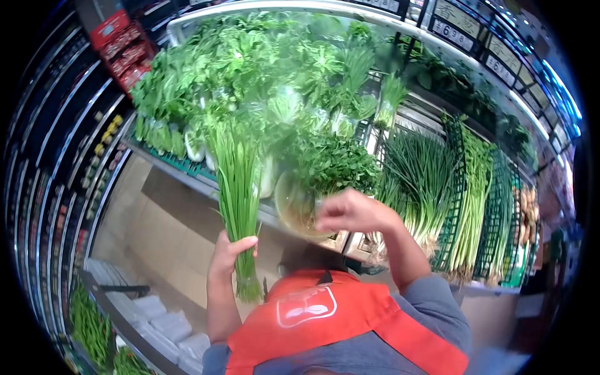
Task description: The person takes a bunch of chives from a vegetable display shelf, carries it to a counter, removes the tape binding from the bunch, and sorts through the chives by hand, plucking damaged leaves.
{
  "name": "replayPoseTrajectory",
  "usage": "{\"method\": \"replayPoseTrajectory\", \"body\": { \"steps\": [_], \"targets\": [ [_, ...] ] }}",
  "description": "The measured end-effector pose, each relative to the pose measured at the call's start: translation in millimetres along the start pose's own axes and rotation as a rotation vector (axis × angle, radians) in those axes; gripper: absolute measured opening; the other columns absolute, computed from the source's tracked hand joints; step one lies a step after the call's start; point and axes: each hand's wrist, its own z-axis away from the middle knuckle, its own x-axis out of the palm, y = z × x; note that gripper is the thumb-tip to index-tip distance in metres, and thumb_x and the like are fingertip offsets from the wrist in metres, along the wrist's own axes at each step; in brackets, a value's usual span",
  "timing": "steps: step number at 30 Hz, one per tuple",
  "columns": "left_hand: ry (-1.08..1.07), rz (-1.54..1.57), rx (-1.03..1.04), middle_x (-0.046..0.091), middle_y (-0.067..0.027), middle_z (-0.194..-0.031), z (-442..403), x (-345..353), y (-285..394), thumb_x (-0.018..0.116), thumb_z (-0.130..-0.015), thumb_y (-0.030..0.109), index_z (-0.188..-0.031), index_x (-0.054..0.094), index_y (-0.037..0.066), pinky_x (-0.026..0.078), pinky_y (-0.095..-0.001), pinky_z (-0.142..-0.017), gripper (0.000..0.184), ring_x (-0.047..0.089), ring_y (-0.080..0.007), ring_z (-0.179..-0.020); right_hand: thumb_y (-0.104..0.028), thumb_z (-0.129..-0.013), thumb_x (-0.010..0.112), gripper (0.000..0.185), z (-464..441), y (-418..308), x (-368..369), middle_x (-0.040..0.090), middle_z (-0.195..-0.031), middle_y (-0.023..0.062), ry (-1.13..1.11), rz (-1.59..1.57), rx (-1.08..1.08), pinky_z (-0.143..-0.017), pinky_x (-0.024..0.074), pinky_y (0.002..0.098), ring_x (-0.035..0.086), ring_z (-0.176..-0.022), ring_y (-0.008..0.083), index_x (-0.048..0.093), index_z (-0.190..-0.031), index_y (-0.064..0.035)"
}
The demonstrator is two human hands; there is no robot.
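My left hand (232,250) is closed around the lower stalks of a bunch of garlic chives (237,187). The bunch stands nearly upright, with long green leaves pointing toward the display and its cut ends hanging below my fist. My right hand (350,211) is raised over the front edge of the display, somewhat blurred, its fingers curled together. Whatever they hold, if anything, cannot be made out. Just left of it is a round, see-through, yellowish object (289,203), blurred; I cannot tell whether the fingers touch it. Dark leafy herbs (337,164) lie behind that hand.
Leafy greens (237,69) fill the display's left part. Scallions (419,169) and long-stalked celery-like greens (472,194) lie to the right, between green plastic dividers (455,219). Packed shelves (56,125) line the left side. A bin with plastic-wrapped packs (169,325) stands lower left.
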Motion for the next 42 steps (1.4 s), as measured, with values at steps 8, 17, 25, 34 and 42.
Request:
{"method": "replayPoseTrajectory", "body": {
  "steps": [8,17,25,34,42],
  "targets": [
    [-0.298,0.339,-0.116,0.059,-0.0063,-0.069,-135,83,28,0.06,-0.082,0.017,-0.08,0.058,0.001,0.051,-0.0295,-0.056,0.016,0.059,-0.0163,-0.06,-0.035,-0.085,0.058,0.073,10,21,61,0.047,-0.124,0.0244,0.209,-0.35,0.348,-0.094,0.0384,0.0367,0.049,-0.113,0.0305,0.021,-0.137,-0.0006],
    [-0.65,0.02,-0.099,0.05,-0.0147,-0.119,-195,206,33,0.055,-0.086,0.039,-0.127,0.039,0.0,0.036,-0.0316,-0.096,0.059,0.048,-0.0194,-0.111,-0.026,-0.075,0.068,0.072,68,77,21,0.043,-0.126,0.0156,0.872,-0.575,0.325,-0.1,0.0309,0.0344,0.041,-0.117,0.0227,0.032,-0.131,0.0021],
    [-0.507,-0.307,0.067,0.056,-0.0097,-0.115,-236,202,29,0.054,-0.088,0.022,-0.121,0.047,0.002,0.041,-0.0294,-0.087,0.039,0.053,-0.0164,-0.105,-0.019,-0.078,0.066,0.063,85,139,-84,0.054,-0.109,0.0129,1.289,-0.165,0.324,-0.085,0.0435,0.0302,0.054,-0.096,0.0187,0.034,-0.128,0.0029],
    [-0.554,-0.227,0.049,0.061,-0.0107,-0.104,-287,195,44,0.054,-0.088,0.019,-0.112,0.053,0.001,0.046,-0.0299,-0.082,0.03,0.057,-0.0177,-0.098,-0.042,-0.077,0.065,0.085,-62,245,-225,0.047,-0.123,0.0277,1.431,0.03,0.434,-0.094,0.0386,0.0352,0.049,-0.112,0.0332,0.023,-0.135,0.0046],
    [-0.462,-0.157,-0.017,0.062,-0.0116,-0.1,-308,166,30,0.054,-0.088,0.017,-0.109,0.053,0.001,0.047,-0.0296,-0.078,0.026,0.06,-0.0184,-0.092,-0.019,-0.07,0.07,0.08,-116,377,-229,0.048,-0.117,0.0285,0.979,0.127,0.812,-0.093,0.0406,0.0386,0.048,-0.11,0.0388,0.026,-0.132,0.0051]
  ]
}}
